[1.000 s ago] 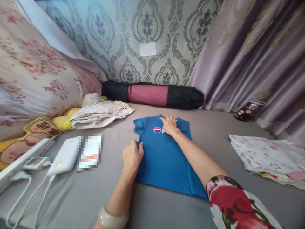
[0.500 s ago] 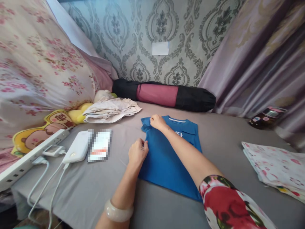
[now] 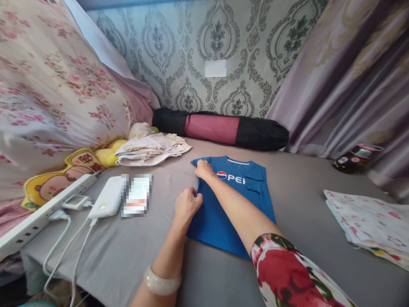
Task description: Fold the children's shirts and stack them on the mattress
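A blue T-shirt (image 3: 220,224) lies flat on the grey sheet, its collar toward the wall. White letters and a round red, white and blue logo show on its chest, and its right side is folded inward over part of the print. My left hand (image 3: 188,204) is closed on the shirt's left side edge, fingertips hidden from me. Farther up, my right hand (image 3: 204,169) pinches the cloth at the left sleeve and shoulder. The right forearm crosses over the middle of the shirt and hides part of it.
Left of the shirt lie a phone (image 3: 136,196), a white power bank (image 3: 107,197) with cables and a power strip (image 3: 47,219). Folded pale cloth (image 3: 153,149) sits behind them. A rolled mat in a bag (image 3: 211,128) lines the wall; folded printed cloth (image 3: 367,221) lies right.
My right hand has shifted left and slightly toward me with the sleeve cloth, uncovering the logo and more letters. The left hand has barely moved, still at the side edge.
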`<state>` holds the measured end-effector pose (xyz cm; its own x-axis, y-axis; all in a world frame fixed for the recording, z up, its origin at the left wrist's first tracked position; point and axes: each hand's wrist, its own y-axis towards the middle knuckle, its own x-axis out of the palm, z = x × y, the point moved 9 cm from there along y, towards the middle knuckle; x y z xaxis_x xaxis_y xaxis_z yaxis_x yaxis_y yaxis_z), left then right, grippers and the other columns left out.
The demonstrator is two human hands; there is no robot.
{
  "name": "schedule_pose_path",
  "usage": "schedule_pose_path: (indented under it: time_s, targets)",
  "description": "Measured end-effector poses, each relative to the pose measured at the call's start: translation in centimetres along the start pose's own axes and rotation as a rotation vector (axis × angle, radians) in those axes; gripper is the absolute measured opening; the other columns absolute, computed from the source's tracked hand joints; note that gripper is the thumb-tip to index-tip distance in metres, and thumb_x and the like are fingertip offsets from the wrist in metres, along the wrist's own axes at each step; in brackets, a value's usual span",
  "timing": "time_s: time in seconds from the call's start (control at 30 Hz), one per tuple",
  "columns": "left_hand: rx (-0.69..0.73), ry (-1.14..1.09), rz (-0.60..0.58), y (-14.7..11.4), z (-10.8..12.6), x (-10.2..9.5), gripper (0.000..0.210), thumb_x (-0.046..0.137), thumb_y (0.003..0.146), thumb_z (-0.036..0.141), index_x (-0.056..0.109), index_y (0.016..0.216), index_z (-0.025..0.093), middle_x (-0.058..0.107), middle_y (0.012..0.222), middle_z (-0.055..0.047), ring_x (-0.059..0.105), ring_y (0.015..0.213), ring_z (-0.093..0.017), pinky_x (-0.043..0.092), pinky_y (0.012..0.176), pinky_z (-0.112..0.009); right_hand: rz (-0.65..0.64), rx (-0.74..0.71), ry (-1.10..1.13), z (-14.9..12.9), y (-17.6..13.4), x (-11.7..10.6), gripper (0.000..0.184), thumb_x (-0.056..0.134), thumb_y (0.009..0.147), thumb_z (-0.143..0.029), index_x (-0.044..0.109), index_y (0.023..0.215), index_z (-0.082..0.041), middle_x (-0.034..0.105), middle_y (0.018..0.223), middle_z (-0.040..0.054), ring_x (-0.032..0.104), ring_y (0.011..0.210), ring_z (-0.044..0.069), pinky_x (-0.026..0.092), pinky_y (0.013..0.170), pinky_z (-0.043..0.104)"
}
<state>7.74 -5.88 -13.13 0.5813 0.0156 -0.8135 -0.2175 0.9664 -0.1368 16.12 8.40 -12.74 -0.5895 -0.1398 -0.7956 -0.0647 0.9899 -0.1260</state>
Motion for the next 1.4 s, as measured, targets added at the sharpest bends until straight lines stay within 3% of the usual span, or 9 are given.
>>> schedule_pose_path:
  time_s: [0.1,0.2,0.33,0.47,0.7,0.9,1.03,1.2,1.4]
  targets:
    - [0.027,-0.028,-0.006,0.1,0.1,0.0,0.02,0.048,0.078,0.029,0.066,0.082,0.019,0.071,0.079,-0.009,0.066,0.079,-0.024,0.04,0.062,-0.028,0.052,0.023,0.121,1.2,0.3,-0.7,0.032,0.067,0.074,-0.012,0.069,0.106,-0.017,0.069,0.113,0.0149,0.063,0.111,0.028,0.048,0.094,0.035]
    - [0.057,-0.097,-0.01,0.5,0.0,0.0,0.017,0.05,0.075,0.027,0.064,0.076,0.018,0.067,0.071,-0.007,0.063,0.072,-0.022,0.038,0.058,-0.027,0.092,0.06,0.29,2.6,0.4,-1.2,0.02,0.063,0.076,-0.012,0.071,0.094,-0.016,0.073,0.088,0.0096,0.07,0.085,0.023,0.055,0.078,0.029]
    - [0.071,-0.374,-0.091,0.7,-0.1,0.4,0.016,0.056,0.073,0.031,0.061,0.071,0.017,0.055,0.055,0.001,0.053,0.057,-0.015,0.034,0.051,-0.023,0.159,0.115,0.563,4.4,0.1,-2.1,0.013,0.054,0.08,-0.015,0.067,0.079,-0.017,0.065,0.06,-0.002,0.065,0.055,0.013,0.053,0.057,0.021]
    - [0.085,-0.628,-0.233,-0.2,0.8,1.0,0.034,0.063,0.07,0.048,0.063,0.08,0.016,0.055,0.058,0.004,0.05,0.053,-0.011,0.033,0.05,-0.021,0.217,0.167,0.8,6.4,-0.8,-3.4,0.013,0.051,0.082,-0.014,0.062,0.075,-0.018,0.062,0.056,-0.0046,0.062,0.052,0.009,0.051,0.053,0.016]
    - [0.127,-0.714,-0.399,-1.9,2.8,1.9,0.041,0.064,0.071,0.053,0.062,0.087,0.015,0.055,0.058,0.005,0.047,0.047,-0.007,0.032,0.044,-0.018,0.266,0.24,0.957,10.8,-2.7,-5.3,0.004,0.056,0.08,-0.016,0.059,0.078,-0.019,0.062,0.058,-0.0045,0.06,0.05,0.009,0.052,0.051,0.018]
    - [0.201,-0.728,-0.522,-2.6,4.1,3.2,0.043,0.064,0.073,0.054,0.058,0.091,0.015,0.058,0.061,0.004,0.045,0.036,-0.006,0.028,0.036,-0.019,0.265,0.257,0.806,13.9,-4.1,-7.0,0.009,0.055,0.075,-0.012,0.061,0.072,-0.018,0.061,0.055,-0.0034,0.06,0.051,0.011,0.053,0.052,0.021]
    - [0.196,-0.709,-0.42,-1.9,3.7,3.1,0.037,0.061,0.076,0.05,0.059,0.086,0.015,0.056,0.059,0.004,0.044,0.039,-0.005,0.029,0.039,-0.018,0.323,0.258,0.599,15.4,-4.7,-8.8,0.014,0.057,0.071,-0.012,0.067,0.078,-0.018,0.066,0.065,0.0003,0.065,0.065,0.017,0.055,0.062,0.027]
    - [0.314,-0.551,-0.267,-1.2,3.8,3.4,0.027,0.054,0.081,0.04,0.063,0.087,0.015,0.057,0.061,0.003,0.051,0.051,-0.01,0.039,0.051,-0.021,0.439,0.13,0.24,13.4,-4.9,-11.2,0.026,0.047,0.083,-0.016,0.068,0.098,-0.019,0.069,0.108,0.0083,0.06,0.11,0.021,0.045,0.096,0.031]
    - [0.681,-0.157,-0.044,-2.4,5.9,3.2,0.018,0.05,0.084,0.019,0.066,0.093,0.019,0.064,0.089,-0.005,0.059,0.086,-0.019,0.046,0.079,-0.031,0.243,0.142,-0.162,11.2,-5.4,-9.1,0.04,0.053,0.09,-0.038,0.056,0.123,-0.015,0.066,0.116,0.0153,0.061,0.11,0.027,0.046,0.089,0.035]
